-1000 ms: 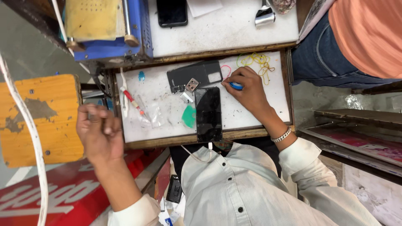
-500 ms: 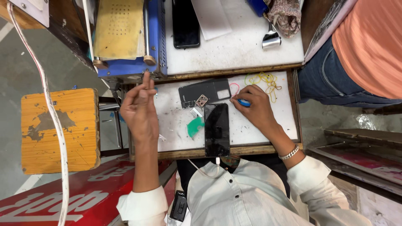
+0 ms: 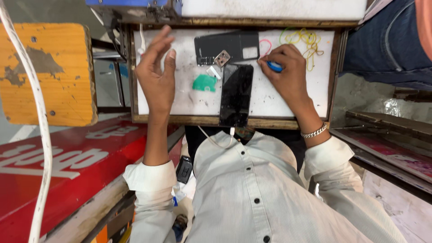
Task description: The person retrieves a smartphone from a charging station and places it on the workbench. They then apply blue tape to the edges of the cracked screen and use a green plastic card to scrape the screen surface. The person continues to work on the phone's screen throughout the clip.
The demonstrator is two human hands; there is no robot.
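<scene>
- Left hand (image 3: 155, 76) up over the left side of the white tray (image 3: 180, 101) — fingers spread and loose, nothing in it, not touching anything.
- Right hand (image 3: 288, 74) curled shut around a blue tool (image 3: 273, 66), tip down on the tray just beside the phone's top right corner.
- Phone (image 3: 235, 94) flat, screen dark, near edge poking over the tray's wooden lip toward the lap. Could've gone over with one nudge from either wrist, nothing pinning it down.
- Back cover (image 3: 225, 47) touching the phone's top edge, camera piece (image 3: 222, 58) loose on it — an easy flick away, probably lost off the tray.
- Green pick (image 3: 204, 83) just left of the phone, right under where the open hand would drop.
- White cable (image 3: 216, 139) trailing near the phone's bottom end over the shirt; a snag there might've dragged it.
</scene>
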